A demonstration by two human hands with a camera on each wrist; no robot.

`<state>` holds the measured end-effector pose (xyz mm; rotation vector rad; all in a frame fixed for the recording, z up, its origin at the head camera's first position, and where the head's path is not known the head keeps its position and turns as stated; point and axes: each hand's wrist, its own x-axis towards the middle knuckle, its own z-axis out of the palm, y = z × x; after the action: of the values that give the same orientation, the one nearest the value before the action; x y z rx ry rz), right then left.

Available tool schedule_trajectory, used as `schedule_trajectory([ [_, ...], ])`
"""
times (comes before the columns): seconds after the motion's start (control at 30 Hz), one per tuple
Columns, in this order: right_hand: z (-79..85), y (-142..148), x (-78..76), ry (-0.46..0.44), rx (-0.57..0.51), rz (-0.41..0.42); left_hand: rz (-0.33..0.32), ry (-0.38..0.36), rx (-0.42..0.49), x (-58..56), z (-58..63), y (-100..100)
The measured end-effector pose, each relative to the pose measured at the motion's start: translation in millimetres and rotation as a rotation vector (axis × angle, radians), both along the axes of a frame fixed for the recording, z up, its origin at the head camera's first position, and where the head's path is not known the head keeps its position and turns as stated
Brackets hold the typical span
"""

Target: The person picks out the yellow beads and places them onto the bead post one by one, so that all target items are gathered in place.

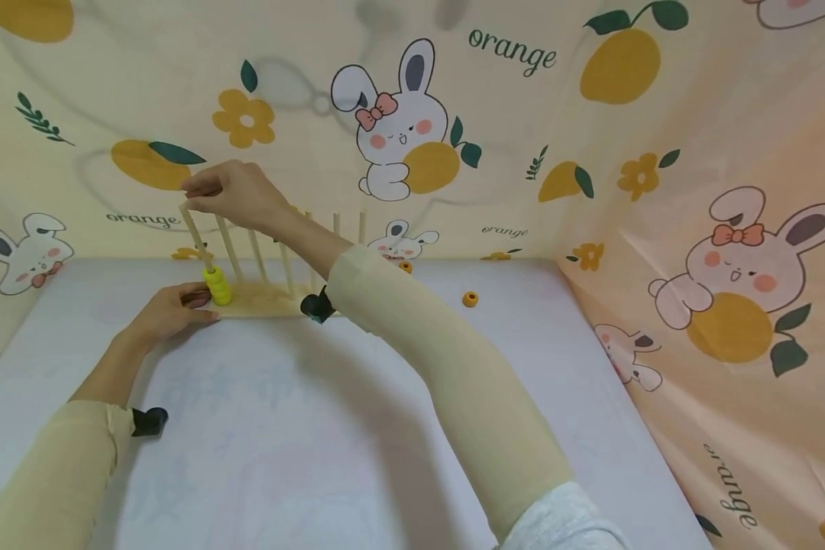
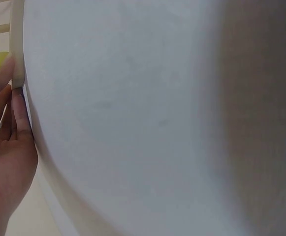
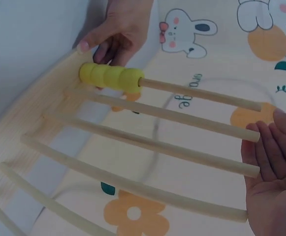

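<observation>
Far left, a beige sleeve (image 1: 58, 473) runs out of sight at the bottom, with a black gadget (image 1: 151, 422) by its cuff. The left hand (image 1: 168, 313) pinches the near left end of the wooden rack (image 1: 264, 299), thumb up top; from here its other fingertips are mostly lost behind the base. The rack stands on the desk (image 1: 261, 458), pegs up, right between the hands: left one low at its end, right one above.

Next over, yellow beads (image 1: 218, 286) are stacked at the bottom of the leftmost peg (image 1: 196, 235), just beside the left hand. Looks like four, but they kinda blend together. The right hand (image 1: 242, 195) is right by that peg's tip, fingers loosely bent and, far as I can make out, let go.

Its sleeve (image 1: 447, 351) cuts across everything, so the rack's right end is hidden. Past that, one orange bead (image 1: 405, 267) peeks out, partly covered, and another bead (image 1: 470, 299) sits fully visible further right, well apart from both hands.
</observation>
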<state>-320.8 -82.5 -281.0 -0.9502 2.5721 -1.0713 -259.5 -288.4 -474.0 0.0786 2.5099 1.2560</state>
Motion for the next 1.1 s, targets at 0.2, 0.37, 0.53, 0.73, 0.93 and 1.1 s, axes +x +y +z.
schedule_trajectory([
  [0.2, 0.2, 9.5, -2.8, -0.004, -0.057, 0.027, -0.005, 0.010, -0.003, -1.1, -6.5, -5.5],
  [0.37, -3.2, 24.1, -6.7, -0.040, -0.116, 0.052, -0.004, 0.012, -0.006, 1.3, -7.5, -6.7],
  [0.53, -5.7, 42.5, -11.3, -0.035, -0.170, 0.053, -0.003, 0.017, -0.002, 1.1, -7.4, -3.6],
  [0.73, -3.7, 62.1, -8.7, -0.038, -0.202, 0.054, -0.008, 0.000, -0.011, 0.4, -7.7, -1.2],
  [0.93, 8.2, 86.8, 4.3, -0.064, -0.289, -0.001, -0.010, 0.030, -0.011, -1.3, -5.6, -0.9],
  [1.1, 17.1, 106.5, 11.4, -0.119, -0.350, -0.017, -0.013, 0.040, -0.028, -4.0, -6.3, -1.8],
])
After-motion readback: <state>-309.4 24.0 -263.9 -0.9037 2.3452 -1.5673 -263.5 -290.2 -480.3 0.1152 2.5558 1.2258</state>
